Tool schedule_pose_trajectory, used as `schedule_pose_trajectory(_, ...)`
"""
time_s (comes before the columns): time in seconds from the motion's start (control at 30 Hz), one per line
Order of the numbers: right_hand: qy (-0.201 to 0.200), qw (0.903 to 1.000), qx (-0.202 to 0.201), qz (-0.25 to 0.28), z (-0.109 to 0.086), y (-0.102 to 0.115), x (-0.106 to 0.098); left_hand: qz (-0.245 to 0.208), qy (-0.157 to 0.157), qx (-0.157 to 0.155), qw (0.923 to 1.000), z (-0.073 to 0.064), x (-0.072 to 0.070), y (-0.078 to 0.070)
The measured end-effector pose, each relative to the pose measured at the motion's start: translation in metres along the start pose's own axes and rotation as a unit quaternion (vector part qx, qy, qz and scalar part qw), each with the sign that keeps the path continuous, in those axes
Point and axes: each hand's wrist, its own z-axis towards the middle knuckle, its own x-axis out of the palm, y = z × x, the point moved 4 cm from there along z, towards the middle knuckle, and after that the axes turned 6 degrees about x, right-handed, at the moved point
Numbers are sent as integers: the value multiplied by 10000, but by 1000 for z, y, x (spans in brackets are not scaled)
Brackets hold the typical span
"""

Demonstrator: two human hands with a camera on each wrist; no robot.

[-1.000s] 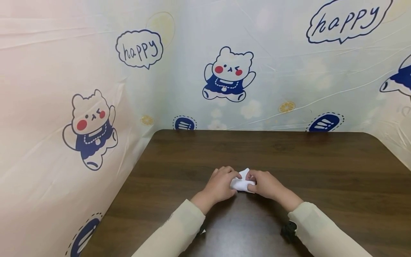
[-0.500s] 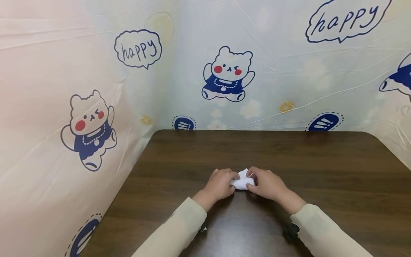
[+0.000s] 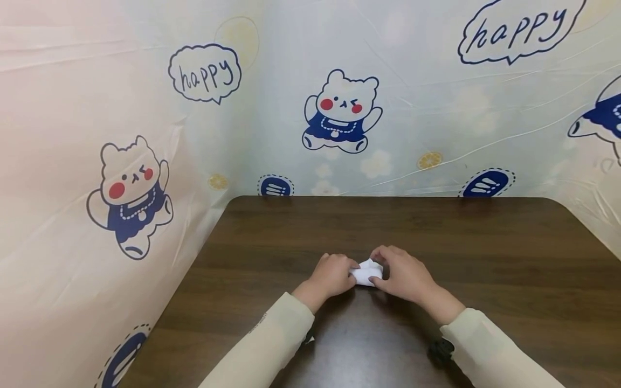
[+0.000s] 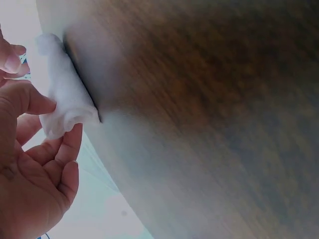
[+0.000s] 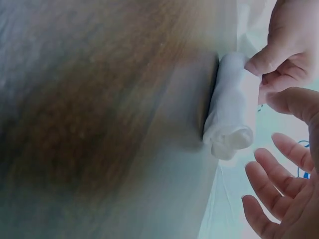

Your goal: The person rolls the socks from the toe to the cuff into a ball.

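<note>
A small white cloth (image 3: 367, 274), rolled into a short bundle, lies on the brown wooden table between the two hands. My left hand (image 3: 332, 276) grips its left end; in the left wrist view the thumb (image 4: 37, 102) presses on one side and the fingers curl round the other. At the right end, my right hand (image 3: 405, 275) is held close by with thumb and fingers parted. The right wrist view shows those fingers (image 5: 271, 181) spread and apart from the cloth roll (image 5: 232, 104), whose coiled end faces them.
The dark wooden table (image 3: 271, 231) has rounded far corners. Behind it and to the left hangs a pale curtain (image 3: 291, 54) printed with bears and lettering. A dark wrist device (image 3: 440, 350) sits below the right sleeve.
My right hand's fingers have loosened from the cloth and opened wider. The cloth looks more compact, and its raised tip is lower. My left hand keeps hold of its end.
</note>
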Motion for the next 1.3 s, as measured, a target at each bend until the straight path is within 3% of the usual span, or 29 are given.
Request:
schedule_pose_trajectory(0.4, 232, 9996, -73, -145, 1, 0, 11, -156, 63, -130, 9998, -1, -1, 1)
schedule_pose_trajectory(0.8, 556, 9981, 88, 244, 6, -6, 15, -674, -535, -77, 9963, -11, -15, 0)
schedule_pose_trajectory(1.1, 1037, 9919, 326, 662, 6, -8, 15, -604, -671, 119, 9959, -13, -14, -2)
schedule_pose_trajectory(1.3, 1142, 9898, 430, 740, 8, -10, 17, -419, -656, 234, 9967, -14, -9, -4)
